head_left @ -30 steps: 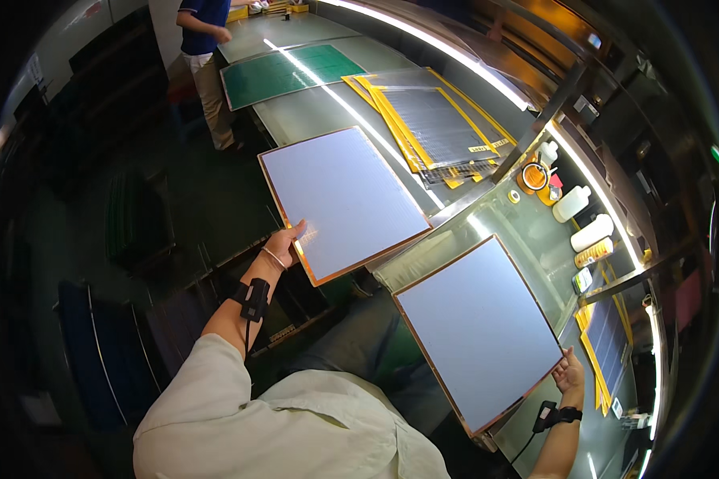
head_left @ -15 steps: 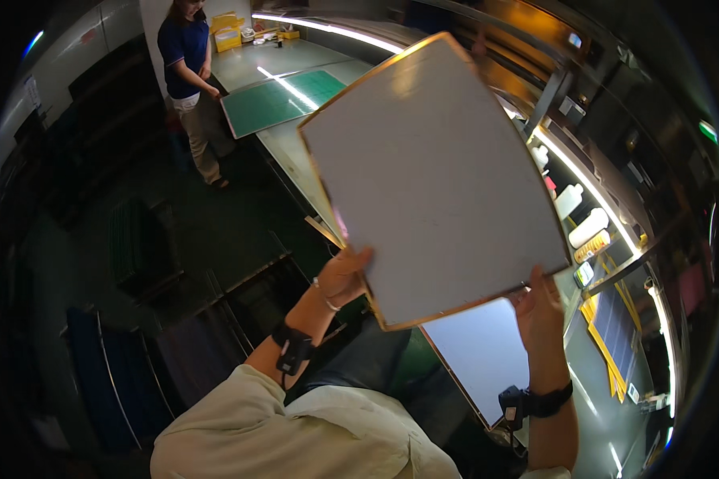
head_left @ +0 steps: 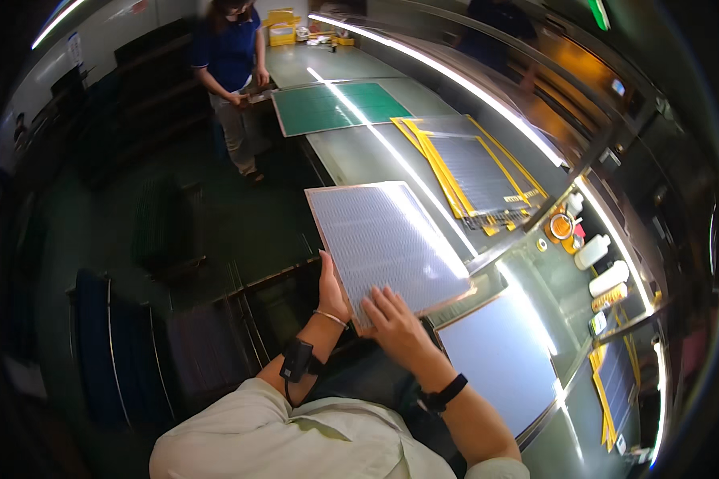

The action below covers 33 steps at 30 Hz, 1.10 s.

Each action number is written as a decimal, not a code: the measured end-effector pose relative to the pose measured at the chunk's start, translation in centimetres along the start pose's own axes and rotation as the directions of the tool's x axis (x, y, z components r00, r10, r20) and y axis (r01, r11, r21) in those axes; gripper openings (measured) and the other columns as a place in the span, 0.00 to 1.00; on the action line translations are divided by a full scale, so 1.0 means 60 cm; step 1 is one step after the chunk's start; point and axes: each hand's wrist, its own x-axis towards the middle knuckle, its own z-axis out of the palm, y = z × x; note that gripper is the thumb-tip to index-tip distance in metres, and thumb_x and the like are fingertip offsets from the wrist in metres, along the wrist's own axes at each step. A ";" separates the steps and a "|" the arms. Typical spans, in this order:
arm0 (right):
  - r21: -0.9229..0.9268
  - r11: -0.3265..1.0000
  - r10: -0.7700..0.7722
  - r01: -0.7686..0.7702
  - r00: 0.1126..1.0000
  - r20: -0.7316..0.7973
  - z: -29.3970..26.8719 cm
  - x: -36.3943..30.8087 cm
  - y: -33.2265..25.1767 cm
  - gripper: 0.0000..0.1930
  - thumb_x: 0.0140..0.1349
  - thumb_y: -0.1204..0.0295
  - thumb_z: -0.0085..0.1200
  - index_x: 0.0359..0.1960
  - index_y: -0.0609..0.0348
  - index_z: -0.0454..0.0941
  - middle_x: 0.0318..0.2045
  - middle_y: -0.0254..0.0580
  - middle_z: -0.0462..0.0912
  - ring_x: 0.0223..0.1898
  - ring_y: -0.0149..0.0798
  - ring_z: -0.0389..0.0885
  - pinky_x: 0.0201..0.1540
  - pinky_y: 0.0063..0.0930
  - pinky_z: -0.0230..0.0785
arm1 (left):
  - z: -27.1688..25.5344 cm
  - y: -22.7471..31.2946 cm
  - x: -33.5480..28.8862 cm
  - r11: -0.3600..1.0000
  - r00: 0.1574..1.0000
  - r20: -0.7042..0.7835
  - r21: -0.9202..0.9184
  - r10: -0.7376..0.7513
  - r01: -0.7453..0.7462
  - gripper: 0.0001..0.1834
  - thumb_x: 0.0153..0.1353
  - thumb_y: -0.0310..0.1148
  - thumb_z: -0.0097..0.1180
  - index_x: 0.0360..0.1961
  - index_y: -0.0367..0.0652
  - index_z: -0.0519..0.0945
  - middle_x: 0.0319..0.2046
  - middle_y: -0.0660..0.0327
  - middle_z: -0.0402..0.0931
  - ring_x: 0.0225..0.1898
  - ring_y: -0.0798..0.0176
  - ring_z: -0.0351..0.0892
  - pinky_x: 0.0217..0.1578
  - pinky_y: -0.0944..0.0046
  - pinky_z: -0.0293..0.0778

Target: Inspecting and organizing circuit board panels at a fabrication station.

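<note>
A thin rectangular panel [head_left: 383, 239] with a copper-coloured edge is held tilted in front of me, its pale grey face covered in rows of fine marks and catching a bright glare. My left hand [head_left: 332, 294] grips its left edge, thumb up along the side and the other fingers hidden behind. Spread over the lower part of the face are the fingers of my right hand [head_left: 399, 329], lying flat without gripping. A second panel [head_left: 499, 363], plain and bluish white with a thin brown border, rests on the bench beside my right forearm.
Yellow-edged film sheets [head_left: 479, 168] lie on the long bench [head_left: 335, 160]. Bottles [head_left: 607, 278] and an orange tape roll [head_left: 562, 227] stand along its right side. A co-worker [head_left: 236, 64] is at the far left beside a green panel [head_left: 339, 108]. Dark racks [head_left: 128, 343] stand left.
The panel has come down from a raised position and now shows its marked face instead of a plain one. My right hand has left its lower right corner and moved onto the face.
</note>
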 end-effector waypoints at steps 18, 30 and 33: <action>0.677 0.550 0.669 -0.489 0.743 -0.008 -0.034 0.052 -0.014 0.02 0.57 0.76 0.47 0.28 0.61 0.72 0.24 0.50 0.77 0.25 0.52 0.77 0.27 0.37 0.68 | -0.069 -0.001 0.011 0.986 0.983 -0.111 -0.088 -0.149 0.139 0.28 0.64 0.52 0.42 0.55 0.41 0.65 0.49 0.53 0.70 0.53 0.54 0.69 0.54 0.54 0.67; 0.525 0.849 0.331 -0.061 0.835 -0.439 -0.154 0.085 0.053 0.16 0.52 0.84 0.41 0.41 0.64 0.78 0.33 0.40 0.79 0.31 0.28 0.77 0.20 0.14 0.65 | 0.001 0.109 -0.084 0.843 0.876 -0.357 0.530 0.323 -0.095 0.15 0.61 0.31 0.51 0.48 0.37 0.72 0.41 0.59 0.76 0.43 0.64 0.75 0.45 0.63 0.71; 0.487 0.719 0.684 -0.495 0.629 -0.370 -0.301 0.078 0.110 0.14 0.59 0.74 0.44 0.44 0.60 0.78 0.35 0.39 0.79 0.21 0.26 0.67 0.25 0.16 0.61 | -0.036 0.186 -0.133 0.851 0.839 -0.385 0.500 0.386 -0.162 0.15 0.59 0.31 0.54 0.47 0.38 0.75 0.40 0.61 0.76 0.42 0.67 0.74 0.44 0.65 0.71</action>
